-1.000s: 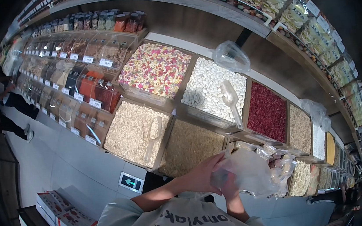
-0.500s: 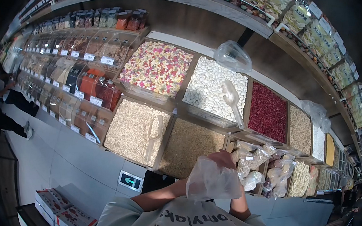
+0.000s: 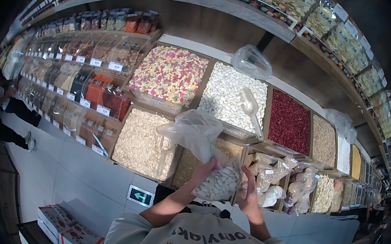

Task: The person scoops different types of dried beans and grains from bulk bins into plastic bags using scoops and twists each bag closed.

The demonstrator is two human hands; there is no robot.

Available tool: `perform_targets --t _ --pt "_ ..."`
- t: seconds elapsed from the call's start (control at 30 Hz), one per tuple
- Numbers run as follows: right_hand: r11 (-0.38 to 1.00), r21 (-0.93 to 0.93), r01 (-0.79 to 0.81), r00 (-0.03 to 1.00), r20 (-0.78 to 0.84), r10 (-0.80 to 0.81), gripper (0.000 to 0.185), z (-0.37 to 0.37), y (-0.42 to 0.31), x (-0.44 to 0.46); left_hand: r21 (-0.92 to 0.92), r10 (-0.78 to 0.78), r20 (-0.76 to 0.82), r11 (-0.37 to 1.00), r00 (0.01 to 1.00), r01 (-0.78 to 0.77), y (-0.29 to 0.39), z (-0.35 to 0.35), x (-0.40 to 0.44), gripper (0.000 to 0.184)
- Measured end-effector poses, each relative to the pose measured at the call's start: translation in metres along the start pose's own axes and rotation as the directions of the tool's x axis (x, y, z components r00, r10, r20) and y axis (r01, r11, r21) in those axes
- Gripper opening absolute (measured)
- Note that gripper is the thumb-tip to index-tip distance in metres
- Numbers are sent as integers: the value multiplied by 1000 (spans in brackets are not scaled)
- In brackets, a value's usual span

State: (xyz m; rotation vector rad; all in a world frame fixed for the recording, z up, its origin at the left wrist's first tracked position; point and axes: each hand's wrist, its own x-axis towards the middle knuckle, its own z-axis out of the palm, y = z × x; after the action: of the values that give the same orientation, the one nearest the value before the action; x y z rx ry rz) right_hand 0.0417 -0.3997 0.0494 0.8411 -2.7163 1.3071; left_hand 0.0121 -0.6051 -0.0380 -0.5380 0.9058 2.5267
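A clear plastic bag (image 3: pixel 218 182) with white beans in its lower part hangs in front of my chest. My left hand (image 3: pixel 203 172) is closed around the bag's neck, and the loose top of the bag spreads above it over the grain bins. Beside the bag on the right, my right hand (image 3: pixel 249 193) is upright with its fingers apart, holding nothing. Behind the bag is a bin of brown grain (image 3: pixel 187 161). Farther back, a clear scoop (image 3: pixel 249 106) lies on a bin of white beans (image 3: pixel 221 90).
An oat bin (image 3: pixel 135 140) with a scoop, a bin of colourful pieces (image 3: pixel 169 74) and a dark red bean bin (image 3: pixel 287 122) surround the bag. Bagged goods (image 3: pixel 270 173) lie right of my hands. Boxes (image 3: pixel 76 237) stand lower left. Two people (image 3: pixel 10 108) are far left.
The bag has swung upright, its beans now showing below and its top spread up and left. My right hand has come away from the bag.
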Motion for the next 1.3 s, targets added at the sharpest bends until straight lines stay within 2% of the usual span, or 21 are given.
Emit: perform_targets --t 0.1,0.17,0.23,0.3,0.37,0.43,0.47,0.53,0.57,0.67,0.73,0.8,0.83,0.93,1.0,1.07,1.13,1.17,1.23,1.27,1.3 --pt "993 -56 101 991 99 -95 113 5 -12 -3 -184 -28 33 982 999 34 6 12 -10 34" --pt "984 -135 120 992 63 -112 114 11 -13 -1 -293 -39 78 954 996 60 1 7 -6 33" --pt "968 -212 133 991 29 -130 115 26 -7 4 -384 -129 212 900 969 204 -4 -2 2 34" --pt "936 -194 295 902 -265 -340 106 46 11 9 -369 -165 208 900 964 233 7 21 -12 32" --pt "933 -225 282 911 -242 -333 108 51 17 7 -354 -202 202 897 958 264 21 37 -20 30" --pt "930 -252 267 921 -217 -323 110 51 13 9 -104 -81 154 990 985 97 25 41 -21 29" --pt "946 -213 243 921 -257 -294 106 51 11 10 -102 -89 151 989 984 105 19 35 -16 29" --pt "963 -168 212 919 -300 -255 101 58 10 8 137 116 92 982 989 -128 10 29 -4 29" --pt "989 73 125 937 -337 -93 96 65 16 6 142 109 92 982 990 -121 4 26 -2 29" --pt "900 436 21 922 -357 152 84 70 8 6 121 222 72 966 972 -229 29 64 -28 28" --pt "835 550 14 903 -367 226 77 64 1 9 29 251 49 967 967 -253 44 86 -43 25" --pt "832 545 -100 930 -246 273 57 58 1 12 126 237 92 961 967 -247 39 70 -34 24" --pt "833 545 -101 929 -248 274 57 59 2 11 222 220 130 944 967 -245 35 61 -29 23" --pt "737 668 -99 921 -219 323 56 58 -1 15 161 241 65 955 968 -249 27 51 -21 22" --pt "355 911 -209 876 13 482 53 51 -5 20 158 248 164 949 955 -274 36 54 -23 20" --pt "372 895 -246 908 79 411 51 57 24 12 151 254 261 942 931 -299 48 66 -34 20" --pt "394 876 -278 931 146 334 49 52 20 17 270 234 85 930 969 -248 56 79 -43 12" --pt "554 754 -353 924 188 333 48 47 15 15 271 235 86 929 968 -250 58 80 -44 12" --pt "692 598 -405 913 224 340 47 48 13 15 420 230 105 872 967 -253 60 79 -45 8" --pt "259 903 -343 895 230 383 47 59 21 11 421 231 110 870 967 -256 59 78 -44 8" --pt "-242 956 -167 874 257 413 47 64 21 11 477 284 83 830 955 -289 55 75 -41 9"
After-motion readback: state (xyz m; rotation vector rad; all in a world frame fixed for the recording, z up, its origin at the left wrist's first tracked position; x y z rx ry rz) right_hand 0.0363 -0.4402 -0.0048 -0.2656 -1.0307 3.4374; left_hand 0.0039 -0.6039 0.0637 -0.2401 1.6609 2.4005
